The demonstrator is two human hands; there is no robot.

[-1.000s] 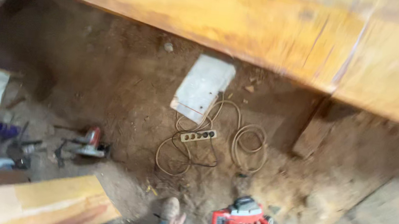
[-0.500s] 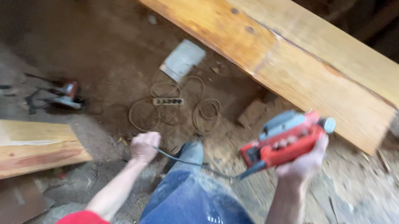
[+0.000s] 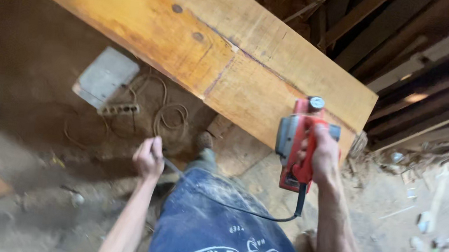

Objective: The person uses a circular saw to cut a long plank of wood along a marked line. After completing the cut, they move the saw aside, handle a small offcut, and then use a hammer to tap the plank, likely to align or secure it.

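Nearest the camera, both forearms reach forward over a blue, dust-marked shirt (image 3: pixel 223 238). The right arm rises almost straight from the lower right, wrist firm, and the right hand (image 3: pixel 320 154) is wrapped tight around the handle of a red and grey electric planer (image 3: pixel 295 145), fingers curled over the grip. The planer is held upright in the air, its nose pointing up, just in front of the near end of a big yellow timber beam (image 3: pixel 200 44); whether it touches the wood cannot be told. A black power cord (image 3: pixel 238 206) drops from the planer's lower end and sweeps left across the shirt to the left hand (image 3: pixel 148 158). That arm stretches out from the lower left, and the hand is closed in a fist around the cord, knuckles up.

Past the hands lies a dirt floor (image 3: pixel 28 120) thick with sawdust. On it, below the beam's lower edge, a beige socket strip (image 3: pixel 119 109) sits among loops of tan cable (image 3: pixel 172 117), with a flat grey board (image 3: pixel 105 76) touching its far side.
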